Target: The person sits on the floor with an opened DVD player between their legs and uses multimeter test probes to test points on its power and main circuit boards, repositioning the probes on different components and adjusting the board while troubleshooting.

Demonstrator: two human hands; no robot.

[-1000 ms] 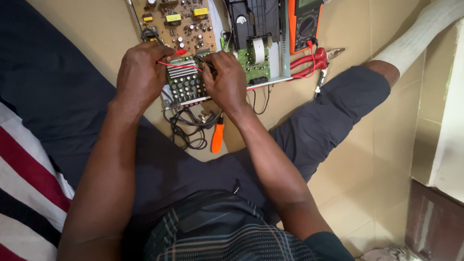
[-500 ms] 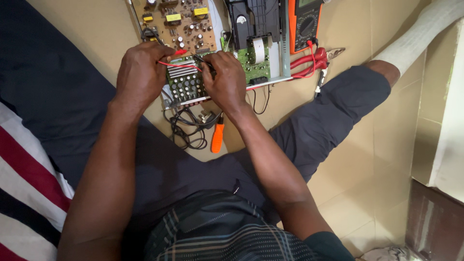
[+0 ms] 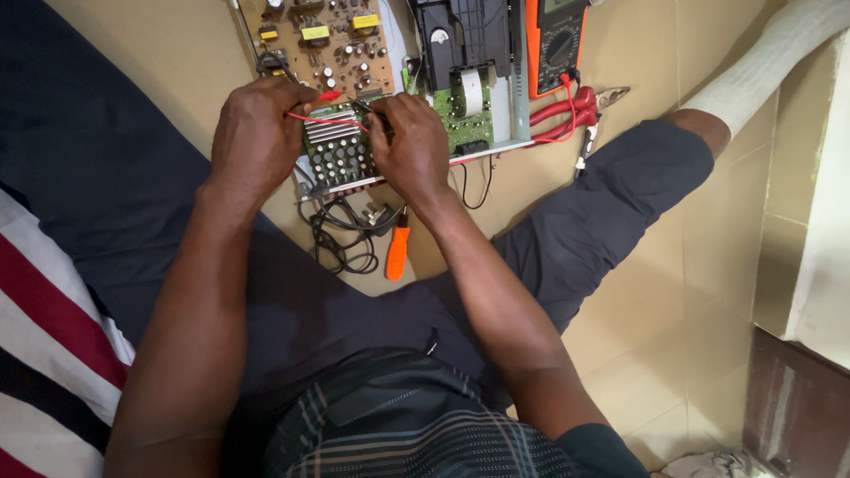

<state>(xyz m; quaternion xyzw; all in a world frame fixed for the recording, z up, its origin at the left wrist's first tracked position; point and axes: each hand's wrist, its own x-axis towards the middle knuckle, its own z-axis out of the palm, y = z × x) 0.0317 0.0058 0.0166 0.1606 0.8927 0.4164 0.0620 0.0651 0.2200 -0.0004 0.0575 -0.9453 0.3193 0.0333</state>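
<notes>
An opened electronic device lies on the tiled floor between my legs. A green circuit board (image 3: 341,152) with a ribbed heatsink and many small capacitors sits at its near edge. My left hand (image 3: 257,133) pinches a thin red probe lead (image 3: 310,117) over that board. On the board's right side my right hand (image 3: 412,146) holds a dark probe tip down onto it. Both sets of fingers are closed around the probes. A brown circuit board (image 3: 323,44) with yellow parts lies just beyond my hands.
An orange multimeter (image 3: 556,40) lies at the top right, with red leads (image 3: 567,111) coiled below it. An orange-handled screwdriver (image 3: 397,252) and a tangle of black cable (image 3: 341,235) rest near my lap. A striped cloth (image 3: 44,354) lies left.
</notes>
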